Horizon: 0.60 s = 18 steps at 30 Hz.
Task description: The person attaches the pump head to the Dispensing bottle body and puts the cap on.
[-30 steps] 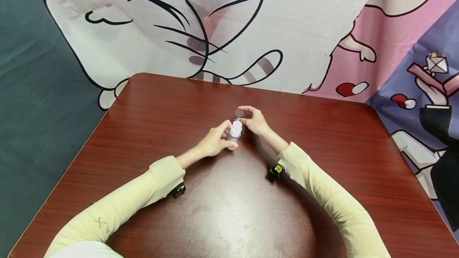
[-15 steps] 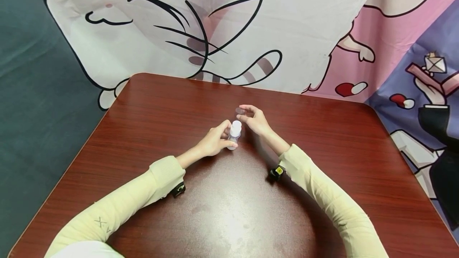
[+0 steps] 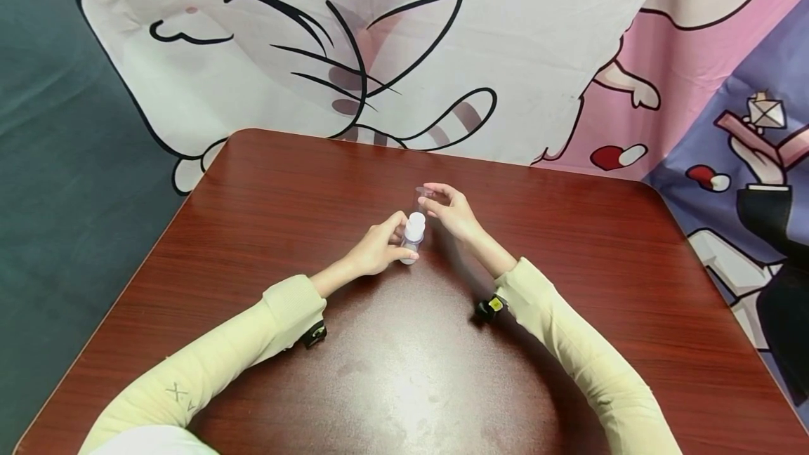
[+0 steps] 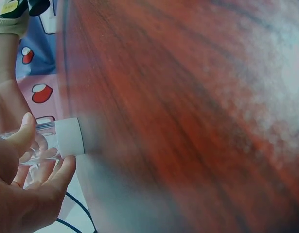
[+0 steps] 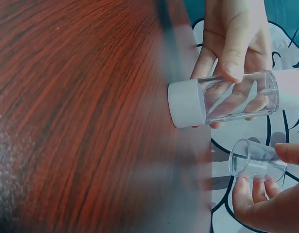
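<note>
My left hand (image 3: 378, 248) grips a small clear bottle (image 3: 413, 234) with a white base and a white top, standing on the table. In the right wrist view, the thumb and fingers of that hand wrap the bottle's clear body (image 5: 237, 99), and the white base (image 5: 187, 103) is down at the tabletop. Just beyond the bottle, my right hand (image 3: 451, 213) pinches a clear cup-shaped cap (image 5: 258, 160) between thumb and fingertips. This cap is off the bottle and held beside its white top. In the left wrist view, the white base (image 4: 70, 136) shows past my left fingers.
The brown wooden table (image 3: 303, 174) spreads around both hands, with its far edge close to a hanging cartoon-cat cloth (image 3: 537, 55). A dark wrist camera (image 3: 314, 334) sits under the left sleeve, and a second wrist camera (image 3: 491, 307) under the right.
My right hand has moved slightly away from the bottle, toward the far edge, and the clear cap has turned in its fingers' hold. My left hand and the bottle stay almost still.
</note>
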Tool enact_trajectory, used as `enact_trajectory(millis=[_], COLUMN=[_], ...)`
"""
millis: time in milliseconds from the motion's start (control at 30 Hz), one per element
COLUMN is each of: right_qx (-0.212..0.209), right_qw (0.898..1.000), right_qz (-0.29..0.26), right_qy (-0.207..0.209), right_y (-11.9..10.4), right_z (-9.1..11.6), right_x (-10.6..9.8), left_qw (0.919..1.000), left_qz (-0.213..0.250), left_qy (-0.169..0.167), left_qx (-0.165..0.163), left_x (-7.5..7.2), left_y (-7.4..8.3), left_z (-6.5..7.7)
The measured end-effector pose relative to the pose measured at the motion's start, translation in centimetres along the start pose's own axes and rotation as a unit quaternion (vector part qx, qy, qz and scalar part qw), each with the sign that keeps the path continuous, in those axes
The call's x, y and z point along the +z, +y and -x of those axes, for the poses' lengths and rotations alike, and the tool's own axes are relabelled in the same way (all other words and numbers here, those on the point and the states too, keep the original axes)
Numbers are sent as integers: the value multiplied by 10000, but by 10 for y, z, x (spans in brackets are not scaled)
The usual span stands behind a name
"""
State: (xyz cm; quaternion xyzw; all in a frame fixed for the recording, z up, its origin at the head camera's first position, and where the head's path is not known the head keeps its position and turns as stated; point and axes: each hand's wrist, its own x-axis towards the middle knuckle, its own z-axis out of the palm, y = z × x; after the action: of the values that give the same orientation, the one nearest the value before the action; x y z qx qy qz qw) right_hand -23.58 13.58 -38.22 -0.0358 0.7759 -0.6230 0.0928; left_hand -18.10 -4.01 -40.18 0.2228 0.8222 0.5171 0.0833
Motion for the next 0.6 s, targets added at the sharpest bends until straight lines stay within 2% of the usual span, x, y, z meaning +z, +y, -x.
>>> enact_trajectory(millis=[200, 600], right_qx=[-219, -188], right_qw=[9996, 9994], right_qz=[196, -229], right_qy=[47, 188], right_y=[-2, -10], right_z=[4, 13], right_x=[-1, -5], left_qw=[10000, 10000], left_qz=[-34, -37], left_qy=[42, 43], left_qx=[17, -4], left_x=[1, 1], left_y=[0, -2], left_z=[0, -1])
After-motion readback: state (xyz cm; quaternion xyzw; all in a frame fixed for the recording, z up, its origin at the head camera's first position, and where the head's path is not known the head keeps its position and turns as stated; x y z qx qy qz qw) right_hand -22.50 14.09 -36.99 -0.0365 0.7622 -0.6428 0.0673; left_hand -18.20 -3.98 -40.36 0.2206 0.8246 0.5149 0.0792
